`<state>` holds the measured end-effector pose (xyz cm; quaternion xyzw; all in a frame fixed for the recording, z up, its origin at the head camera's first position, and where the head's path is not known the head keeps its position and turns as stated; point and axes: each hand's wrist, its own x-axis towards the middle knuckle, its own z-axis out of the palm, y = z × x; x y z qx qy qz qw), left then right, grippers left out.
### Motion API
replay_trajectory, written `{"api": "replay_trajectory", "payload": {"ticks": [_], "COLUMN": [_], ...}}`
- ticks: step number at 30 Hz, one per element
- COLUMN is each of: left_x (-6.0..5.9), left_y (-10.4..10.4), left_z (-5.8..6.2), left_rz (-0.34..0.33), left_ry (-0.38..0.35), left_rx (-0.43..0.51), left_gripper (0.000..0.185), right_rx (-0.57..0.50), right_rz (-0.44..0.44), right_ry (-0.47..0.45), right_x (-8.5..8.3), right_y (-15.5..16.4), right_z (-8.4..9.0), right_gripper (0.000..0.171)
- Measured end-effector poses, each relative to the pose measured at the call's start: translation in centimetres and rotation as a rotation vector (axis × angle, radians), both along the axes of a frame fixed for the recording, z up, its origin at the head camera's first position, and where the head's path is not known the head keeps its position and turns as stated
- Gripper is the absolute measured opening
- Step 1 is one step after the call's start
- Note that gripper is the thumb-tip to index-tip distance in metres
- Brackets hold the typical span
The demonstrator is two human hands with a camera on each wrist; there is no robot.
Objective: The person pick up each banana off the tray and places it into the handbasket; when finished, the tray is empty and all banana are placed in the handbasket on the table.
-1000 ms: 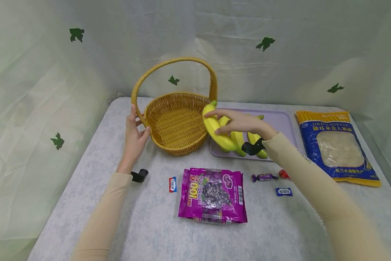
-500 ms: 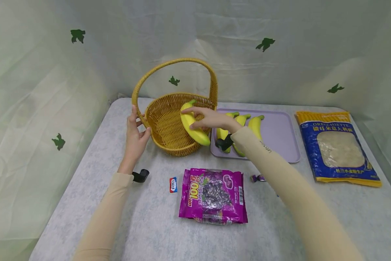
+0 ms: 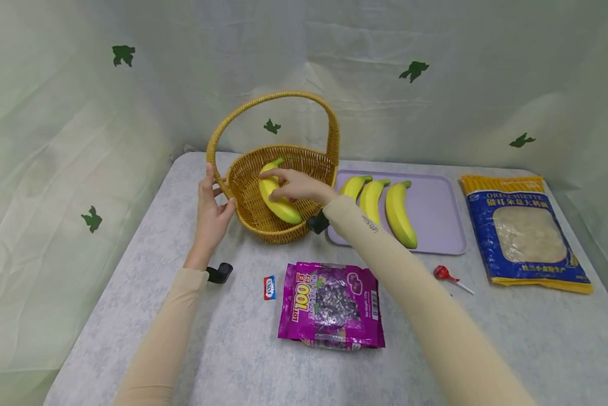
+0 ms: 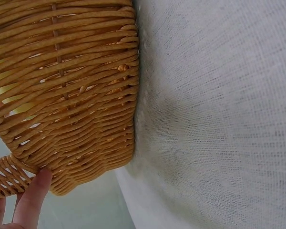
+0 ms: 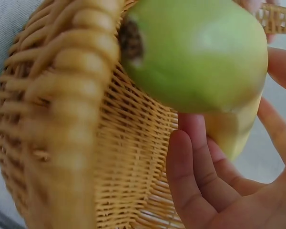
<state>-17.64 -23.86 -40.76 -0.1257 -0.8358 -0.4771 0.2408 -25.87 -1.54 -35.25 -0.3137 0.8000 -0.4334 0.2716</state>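
A wicker basket (image 3: 278, 234) with a tall arched handle (image 3: 271, 97) stands at the back of the table. My left hand (image 3: 211, 211) holds the handle's left foot, pinching it between thumb and fingers; in the left wrist view a fingertip (image 4: 44, 179) touches the weave. Inside the basket's opening is a yellow banana (image 3: 278, 206), gripped by my right hand (image 3: 301, 186) with fingers and thumb round it. Its green end (image 5: 195, 57) fills the upper right wrist view. Whether the banana touches the basket floor I cannot tell.
On the purple tray (image 3: 438, 214) lie three bananas (image 3: 399, 217). Nearer are a purple candy bag (image 3: 331, 307), a small wrapped candy (image 3: 269, 287) and a red lollipop (image 3: 442, 273). A blue and yellow pasta bag (image 3: 529, 234) lies right. A pale curtain stands behind.
My right hand has carried the banana left, from above the tray's edge into the basket's opening. The left hand stays on the handle, and the lollipop is uncovered as the right sleeve shifts.
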Motion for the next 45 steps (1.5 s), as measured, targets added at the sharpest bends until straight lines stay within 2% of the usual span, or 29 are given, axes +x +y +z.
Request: {"api": "replay_trajectory", "payload": {"ticks": [7,11,15,23,28,31,34,41,45], "left_x": [0.0,0.0,0.1,0.0,0.1,0.1,0.1,0.0,0.0], "left_y": [0.0,0.0,0.0,0.0,0.0,0.0,0.1,0.1,0.1], "left_z": [-0.1,0.0,0.0,0.0,0.0,0.0,0.0,-0.1,-0.1], "left_rz": [-0.001,0.002,0.002,0.003,0.009,0.012,0.01,0.001,-0.004], "left_ry": [0.004,-0.004,-0.004,0.012,-0.001,-0.005,-0.002,0.015,0.029], "left_rx": [0.004,-0.004,-0.007,-0.005,-0.014,-0.018,-0.019,-0.012,-0.012], "left_gripper": [0.095,0.094,0.094,0.094,0.092,0.092,0.093,0.097,0.097], "right_rx": [0.053,0.127,0.197,0.275,0.307,0.28,0.195,-0.138,-0.265], "right_rz": [0.025,0.047,0.053,0.114,0.127,0.124,0.1,0.0,-0.079], "right_ry": [0.063,0.108,0.114,0.05,0.003,-0.017,-0.075,-0.234,-0.26], "right_x": [0.1,0.2,0.3,1.0,1.3,1.2,1.1,-0.1,-0.7], "right_y": [-2.0,-3.0,-3.7,-4.6,-4.6,-4.2,-3.5,0.0,2.7], "right_z": [-1.0,-1.6,-1.8,-1.6,-2.1,-2.4,-2.3,-1.8,-1.8], "right_gripper": [0.059,0.059,0.059,0.064,0.065,0.064,0.061,0.049,0.042]}}
